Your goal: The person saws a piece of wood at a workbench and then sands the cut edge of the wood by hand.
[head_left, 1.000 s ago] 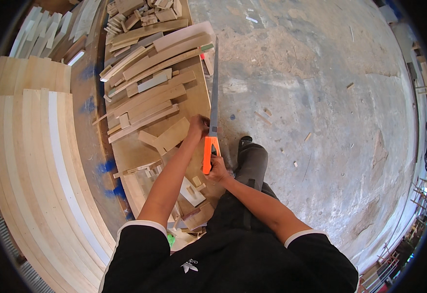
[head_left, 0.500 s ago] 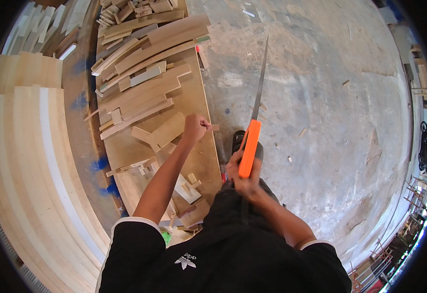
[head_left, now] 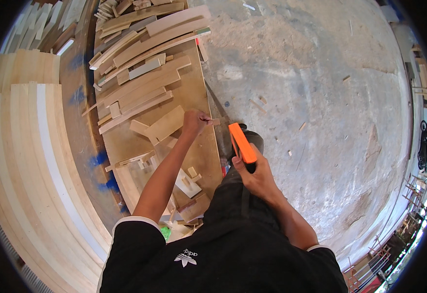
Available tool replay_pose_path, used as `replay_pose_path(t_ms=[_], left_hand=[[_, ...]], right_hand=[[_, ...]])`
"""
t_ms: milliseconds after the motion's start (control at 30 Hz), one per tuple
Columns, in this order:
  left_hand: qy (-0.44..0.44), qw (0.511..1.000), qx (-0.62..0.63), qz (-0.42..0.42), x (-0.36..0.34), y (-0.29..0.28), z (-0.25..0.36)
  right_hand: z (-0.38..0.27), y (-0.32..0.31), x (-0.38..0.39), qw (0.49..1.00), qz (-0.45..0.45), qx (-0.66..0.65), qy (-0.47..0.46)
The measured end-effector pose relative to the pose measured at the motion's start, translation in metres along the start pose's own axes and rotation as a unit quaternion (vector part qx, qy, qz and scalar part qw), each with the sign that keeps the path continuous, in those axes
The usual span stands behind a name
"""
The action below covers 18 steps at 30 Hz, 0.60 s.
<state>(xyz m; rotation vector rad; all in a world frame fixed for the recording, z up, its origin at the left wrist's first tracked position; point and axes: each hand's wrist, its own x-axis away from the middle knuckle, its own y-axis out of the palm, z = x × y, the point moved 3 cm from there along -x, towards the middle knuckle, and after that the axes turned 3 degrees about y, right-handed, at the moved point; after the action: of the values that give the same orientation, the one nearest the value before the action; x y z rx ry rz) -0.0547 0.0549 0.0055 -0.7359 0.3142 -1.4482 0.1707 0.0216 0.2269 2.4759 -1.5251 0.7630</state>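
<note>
My right hand (head_left: pixel 258 177) is wrapped round the orange handle of a handsaw (head_left: pixel 242 143), in front of my leg. The dark, narrow saw blade (head_left: pixel 218 104) slants forward and left, close to the edge of the wooden table. Pinched in the fingers of my left hand (head_left: pixel 195 122) is a small wood strip (head_left: pixel 216 121), whose end juts past that edge toward the saw. Whether the blade touches the strip I cannot tell.
The wooden table (head_left: pixel 201 146) on my left carries several boards (head_left: pixel 167 36) and offcuts (head_left: pixel 167 124). Long pale planks (head_left: pixel 23 161) lie farther left. On the right, wood scraps (head_left: pixel 303 126) are scattered over the concrete floor (head_left: pixel 340 146).
The saw has swung left, its blade turning from pointing straight ahead over the floor to slanting toward the table edge. My left hand has shifted slightly forward with the wood strip.
</note>
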Motion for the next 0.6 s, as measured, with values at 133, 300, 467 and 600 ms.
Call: replay_pose_path(t_ms=[133, 300, 467, 600], left_hand=[[0.015, 1.0, 0.001, 0.007, 0.002, 0.0, -0.001], [0.019, 1.0, -0.007, 0.012, 0.007, 0.008, -0.001], [0.021, 1.0, 0.003, 0.022, 0.007, 0.011, -0.008], [0.007, 1.0, 0.002, 0.02, 0.007, 0.015, -0.012]], right_hand=[[-0.003, 0.013, 0.011, 0.998, 0.019, 0.009, -0.055], [-0.013, 0.018, 0.03, 1.0, 0.015, 0.005, -0.019], [-0.008, 0.023, 0.043, 0.999, 0.025, -0.011, -0.025], [-0.017, 0.025, 0.049, 1.0, 0.008, -0.013, -0.009]])
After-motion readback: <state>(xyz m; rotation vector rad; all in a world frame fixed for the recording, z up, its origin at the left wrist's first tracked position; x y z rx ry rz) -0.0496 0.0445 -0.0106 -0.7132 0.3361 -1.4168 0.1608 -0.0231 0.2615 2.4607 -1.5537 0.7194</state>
